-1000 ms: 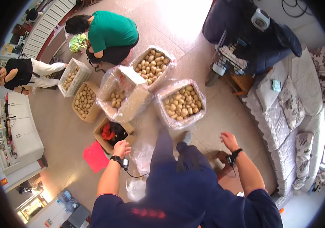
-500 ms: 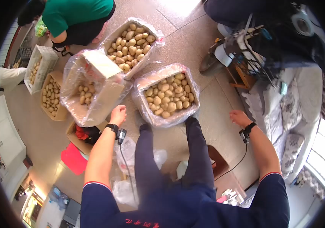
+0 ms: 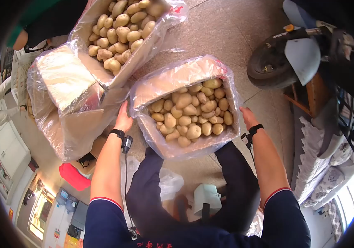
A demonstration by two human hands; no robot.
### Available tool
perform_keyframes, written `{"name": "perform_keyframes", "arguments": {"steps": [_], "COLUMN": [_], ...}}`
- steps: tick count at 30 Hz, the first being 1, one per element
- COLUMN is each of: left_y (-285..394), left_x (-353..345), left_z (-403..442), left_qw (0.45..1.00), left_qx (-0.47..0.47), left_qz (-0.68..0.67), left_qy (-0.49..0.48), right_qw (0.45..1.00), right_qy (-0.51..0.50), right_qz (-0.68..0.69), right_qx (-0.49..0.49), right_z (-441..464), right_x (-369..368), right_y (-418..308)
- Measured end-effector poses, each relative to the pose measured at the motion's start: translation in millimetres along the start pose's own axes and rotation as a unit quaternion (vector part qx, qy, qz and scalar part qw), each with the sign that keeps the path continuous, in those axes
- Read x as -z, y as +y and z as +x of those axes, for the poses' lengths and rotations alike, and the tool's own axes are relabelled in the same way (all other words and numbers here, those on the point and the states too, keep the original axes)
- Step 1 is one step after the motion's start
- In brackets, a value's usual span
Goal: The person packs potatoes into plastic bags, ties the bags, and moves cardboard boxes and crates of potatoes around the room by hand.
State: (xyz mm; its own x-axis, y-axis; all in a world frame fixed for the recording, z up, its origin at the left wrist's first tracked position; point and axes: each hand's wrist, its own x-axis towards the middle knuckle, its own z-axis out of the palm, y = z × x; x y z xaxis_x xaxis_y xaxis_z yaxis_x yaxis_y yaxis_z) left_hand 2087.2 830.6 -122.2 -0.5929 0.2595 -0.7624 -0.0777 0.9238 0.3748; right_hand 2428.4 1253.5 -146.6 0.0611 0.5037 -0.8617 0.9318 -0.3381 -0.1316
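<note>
Flanking the plastic-lined cardboard box in front of our legs, our left hand is at its left wall and our right hand just beside its right wall. We cannot tell whether the fingers of either press on it. Filled with loose potatoes, it should be heavy, its cardboard apt to bow and the film slippery; we judge both side walls best held low, through the film to firm board. The potatoes look sturdy but could roll.

Around us, left to right: a red item, a film-wrapped open carton crowding our left hand, a second potato box beyond, a clear plastic bag and pale bin near our legs, and a two-wheeler's front wheel to the right.
</note>
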Motion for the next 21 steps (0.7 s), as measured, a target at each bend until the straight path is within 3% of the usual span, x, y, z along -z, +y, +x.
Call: {"name": "perform_keyframes", "arguments": {"steps": [1,2,4,5,6,8,9,11,13,14,16,17,19,21], "left_y": [-9.8,-12.2,-22.8,-32.5,-28.7,-9.7,-18.4,7.1,20.0,27.5,45.9,45.1,71.6,84.4], "left_x": [-8.0,-14.4,-22.4,-29.8,-23.0,-7.9,-9.7,8.5,17.0,19.4,28.6,27.5,32.2,30.3], "left_z": [11.2,17.6,30.7,34.2,30.3,16.0,12.6,-9.5,-28.0,-39.8,-61.4,-69.0,-85.9,-93.7], "left_qw": [0.991,0.992,0.993,0.986,0.986,1.0,0.991,0.983,0.959,0.959,0.959,0.96,0.965,0.97], "left_qx": [-0.093,-0.088,-0.095,-0.154,-0.15,0.012,-0.04,-0.014,-0.015,-0.011,0.012,-0.031,-0.033,-0.05], "left_qz": [0.093,0.093,0.07,0.033,0.035,-0.017,0.005,0.023,0.046,0.048,0.148,0.133,0.073,-0.019], "left_qy": [-0.004,-0.005,-0.014,0.06,0.064,0.021,0.126,0.18,0.278,0.278,0.242,0.245,0.251,0.237], "right_qw": [0.998,0.998,0.975,0.974,0.976,0.974,0.967,0.957,0.914,0.914,0.843,0.813,0.926,0.933], "right_qy": [0.021,0.018,-0.163,-0.169,-0.136,-0.11,-0.076,-0.048,-0.145,-0.149,-0.285,-0.331,-0.183,-0.152], "right_qz": [0.059,0.056,0.15,0.148,0.17,0.191,0.233,0.272,0.362,0.361,0.417,0.434,0.249,0.246], "right_qx": [-0.022,-0.024,-0.011,-0.009,0.022,0.052,0.072,0.091,0.114,0.111,0.184,0.206,0.216,0.215], "right_z": [18.6,37.2,57.3,52.1,21.0,-12.8,-17.2,-42.5,-84.3,-98.3,-129.6,-149.3,-215.4,-236.8], "right_x": [-9.0,-12.7,-16.0,-14.8,-6.6,3.2,11.8,30.2,59.1,70.7,89.8,96.1,97.7,95.2], "right_y": [12.2,27.8,32.7,26.9,2.4,-15.1,-15.8,-17.4,-23.4,-13.2,0.9,2.4,-29.5,-51.0]}}
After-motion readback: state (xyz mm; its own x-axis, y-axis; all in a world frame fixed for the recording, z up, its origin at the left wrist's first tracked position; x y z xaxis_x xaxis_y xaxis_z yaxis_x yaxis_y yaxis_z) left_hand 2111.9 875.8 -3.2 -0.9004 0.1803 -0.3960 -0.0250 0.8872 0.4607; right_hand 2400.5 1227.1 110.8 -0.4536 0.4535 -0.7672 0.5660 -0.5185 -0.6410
